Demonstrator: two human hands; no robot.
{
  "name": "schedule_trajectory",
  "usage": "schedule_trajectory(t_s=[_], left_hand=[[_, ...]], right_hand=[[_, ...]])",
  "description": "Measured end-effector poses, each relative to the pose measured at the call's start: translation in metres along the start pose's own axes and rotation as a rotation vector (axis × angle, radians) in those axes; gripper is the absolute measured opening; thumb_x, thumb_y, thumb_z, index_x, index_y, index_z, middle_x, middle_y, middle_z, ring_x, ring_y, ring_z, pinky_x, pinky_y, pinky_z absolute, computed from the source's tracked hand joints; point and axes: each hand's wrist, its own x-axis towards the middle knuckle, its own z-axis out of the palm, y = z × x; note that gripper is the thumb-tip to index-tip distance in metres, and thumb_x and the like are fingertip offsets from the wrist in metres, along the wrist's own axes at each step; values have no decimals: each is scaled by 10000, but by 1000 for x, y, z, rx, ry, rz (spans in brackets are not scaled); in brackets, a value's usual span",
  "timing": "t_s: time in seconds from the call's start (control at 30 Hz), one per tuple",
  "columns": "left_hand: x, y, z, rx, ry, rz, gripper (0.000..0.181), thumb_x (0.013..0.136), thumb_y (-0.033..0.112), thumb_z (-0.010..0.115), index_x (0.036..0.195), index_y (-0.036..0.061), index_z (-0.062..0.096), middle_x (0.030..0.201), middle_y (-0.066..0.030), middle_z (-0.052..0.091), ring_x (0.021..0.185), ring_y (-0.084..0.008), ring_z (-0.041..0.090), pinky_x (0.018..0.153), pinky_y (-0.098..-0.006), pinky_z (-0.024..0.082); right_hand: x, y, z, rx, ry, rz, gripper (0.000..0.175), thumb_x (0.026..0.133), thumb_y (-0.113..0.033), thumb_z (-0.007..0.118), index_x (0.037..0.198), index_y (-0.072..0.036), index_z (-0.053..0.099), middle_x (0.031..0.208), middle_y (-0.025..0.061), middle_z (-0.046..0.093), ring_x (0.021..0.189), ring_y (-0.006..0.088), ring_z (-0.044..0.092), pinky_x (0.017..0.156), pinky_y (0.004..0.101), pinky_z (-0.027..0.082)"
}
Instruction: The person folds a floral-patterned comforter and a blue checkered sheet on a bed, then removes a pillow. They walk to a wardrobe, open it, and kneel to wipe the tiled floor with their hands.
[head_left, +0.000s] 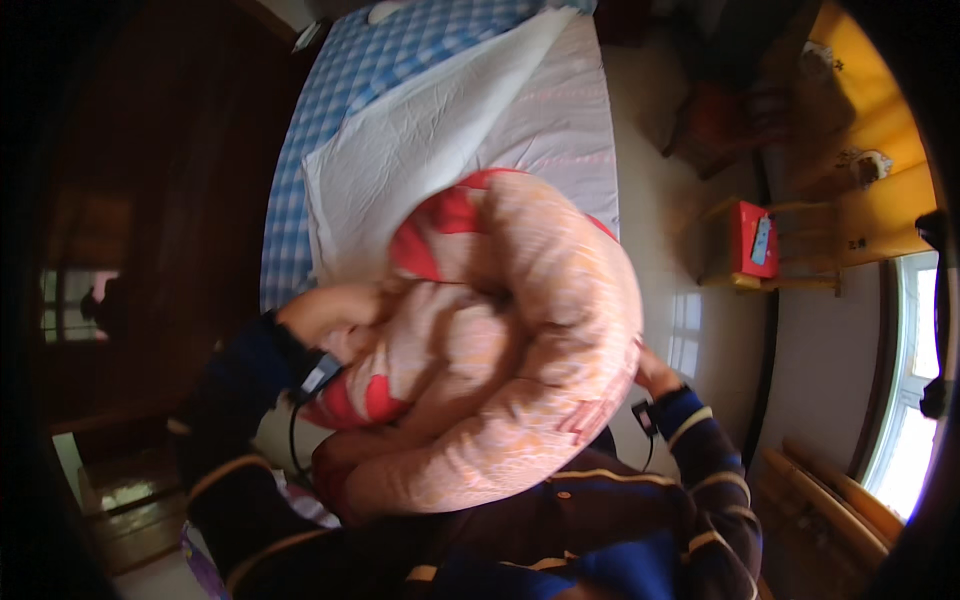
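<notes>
A thick, peach-coloured quilt (570, 300) with red patches is bunched into a rounded bundle between my arms, close to my torso. My left hand (352, 319) holds the bundle from its left side; the fingers are blurred and partly hidden in the folds. At the right edge, my right hand (654, 371) supports the quilt, its fingertips out of sight behind the fabric. Beyond the bundle lies a bed with a pale pink sheet (547, 112). A white cloth (405, 142) is folded back slantwise over it, next to blue-and-white checked bedding (292, 202).
Right of the bed, across the shiny tiled floor (660, 217), stands a wooden chair (810, 214) carrying a red item (750, 240). Yellow curtains (885, 202) and a bright window (907, 390) are further right. A dark wooden surface (172, 187) fills the left side.
</notes>
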Motion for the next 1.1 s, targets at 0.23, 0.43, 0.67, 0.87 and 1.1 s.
schedule_trajectory(t_s=[0.23, 0.43, 0.67, 0.87, 1.1], left_hand=[[153, 23, -39, 601, -436, 8, 512, 988, 407, 492, 1343, 38, 500, 1281, -77, 587, 1109, -127, 552, 947, -267, 448], [207, 82, -122, 1091, -86, -77, 632, 889, 562, 572, 1188, 10, 637, 1120, -97, 680, 969, -174, 630, 863, -296, 485], [209, 119, -122, 1371, -34, 289, 521, 801, 540, 696, 1089, 105, 703, 1049, -127, 701, 961, -228, 641, 870, -325, 474], [175, 103, -143, 1064, -167, 495, 327, 880, 145, 669, 1185, 36, 626, 1204, -109, 649, 1107, -161, 576, 962, -316, 441], [92, 83, -212, 1478, 326, 537, 973, 753, 569, 727, 1479, 102, 278, 1447, -231, 361, 1372, -360, 319, 1102, -446, 313]], right_hand=[[-45, 74, -6, 73, 443, -103, 1008, 774, -396, 719, 1501, -49, 115, 1515, 131, 215, 1373, 298, 282, 1081, 461, 359], [22, 85, 3, 75, 613, -199, 1214, 654, -467, 799, 1507, -58, 39, 1536, 140, 118, 1401, 337, 204, 1087, 500, 337], [11, 27, 100, -778, 741, -619, 1455, 513, -550, 892, 1514, -69, -49, 1560, 150, 4, 1432, 381, 112, 1095, 546, 312], [53, -34, 192, -1595, 568, -768, 1439, 413, -578, 900, 1480, -5, 122, 1494, 284, 196, 1380, 482, 198, 1130, 556, 196], [80, -62, 193, -1596, 414, -699, 1398, 466, -560, 878, 1479, 17, 105, 1498, 295, 219, 1389, 467, 226, 1135, 535, 214]])
